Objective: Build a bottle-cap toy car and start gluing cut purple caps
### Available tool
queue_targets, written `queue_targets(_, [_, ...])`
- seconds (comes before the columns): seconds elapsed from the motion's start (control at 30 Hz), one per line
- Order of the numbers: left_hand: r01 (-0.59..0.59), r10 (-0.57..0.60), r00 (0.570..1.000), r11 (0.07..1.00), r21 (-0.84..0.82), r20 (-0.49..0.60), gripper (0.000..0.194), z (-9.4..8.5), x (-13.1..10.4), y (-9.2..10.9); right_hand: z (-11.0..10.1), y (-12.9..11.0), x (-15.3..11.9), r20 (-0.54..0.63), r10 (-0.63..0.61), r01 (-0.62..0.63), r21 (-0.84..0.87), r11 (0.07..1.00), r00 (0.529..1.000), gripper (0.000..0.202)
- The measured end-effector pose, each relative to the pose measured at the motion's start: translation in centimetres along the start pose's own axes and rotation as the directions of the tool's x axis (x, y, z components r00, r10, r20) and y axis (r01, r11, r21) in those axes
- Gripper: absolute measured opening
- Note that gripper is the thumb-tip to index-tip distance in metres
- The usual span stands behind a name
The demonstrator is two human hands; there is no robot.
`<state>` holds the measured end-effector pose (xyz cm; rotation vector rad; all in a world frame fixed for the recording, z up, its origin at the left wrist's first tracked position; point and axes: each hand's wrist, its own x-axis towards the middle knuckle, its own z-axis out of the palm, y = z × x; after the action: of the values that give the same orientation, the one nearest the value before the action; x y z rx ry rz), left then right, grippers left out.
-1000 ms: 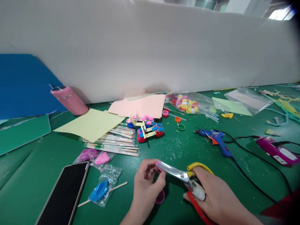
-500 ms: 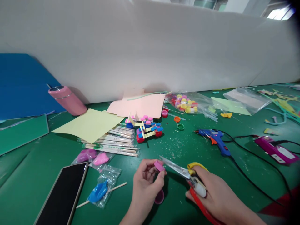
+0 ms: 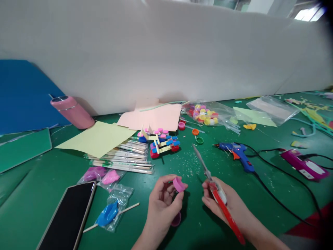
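A small pink bottle cap (image 3: 179,184) is pinched between the thumb and fingers of my left hand (image 3: 162,208), its hollow side partly showing. Below that hand, a second, darker pink cap (image 3: 176,219) is half hidden by the wrist. My right hand (image 3: 223,201) is closed around a pair of scissors (image 3: 212,182) with a red handle; their blades point up and away, apart from the cap. Further off stands a small model of craft sticks and coloured caps (image 3: 165,145). To the right of it lie an orange cap (image 3: 195,132) and a green ring (image 3: 199,140).
A blue glue gun (image 3: 236,151) with a trailing black cord lies at the right, near a purple power strip (image 3: 303,165). At left are a phone (image 3: 69,215), wrapped sticks (image 3: 125,158), bagged clay (image 3: 108,213) and a pink flask (image 3: 73,111). A bag of caps (image 3: 204,114) sits behind.
The scissors have swung away from the cap, their blades turning upward, and the yellow handle no longer shows. The pink cap has tilted in my left hand, which stays nearly in place.
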<state>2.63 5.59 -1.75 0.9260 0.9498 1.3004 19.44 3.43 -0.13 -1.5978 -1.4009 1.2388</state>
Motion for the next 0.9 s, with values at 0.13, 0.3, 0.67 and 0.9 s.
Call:
queue_targets(0.13, [-0.205,0.179,0.975,0.953,0.224,0.132,0.029,-0.8,0.1,-0.5,1.9,-1.6,0.8,-0.024,-0.041,0.044,0.155,0.987,0.999,0.015])
queue_targets(0.3, [-0.323,0.269,0.945,0.863,0.389,0.188,0.032,-1.1,-0.1,-0.8,3.6,-3.1,1.7,-0.058,-0.077,0.089,0.251,0.964,0.995,0.022])
queue_targets(0.67, [0.297,-0.280,0.946,0.950,-0.093,0.166,0.032,-0.4,0.2,0.8,2.9,-1.9,1.6,0.040,-0.129,0.112,0.294,0.949,0.991,0.026])
queue_targets(0.9, [0.229,-0.228,0.973,0.972,-0.058,0.017,0.033,-0.3,0.2,0.7,2.3,-1.1,1.8,-0.009,-0.171,0.170,0.187,0.968,0.985,0.022])
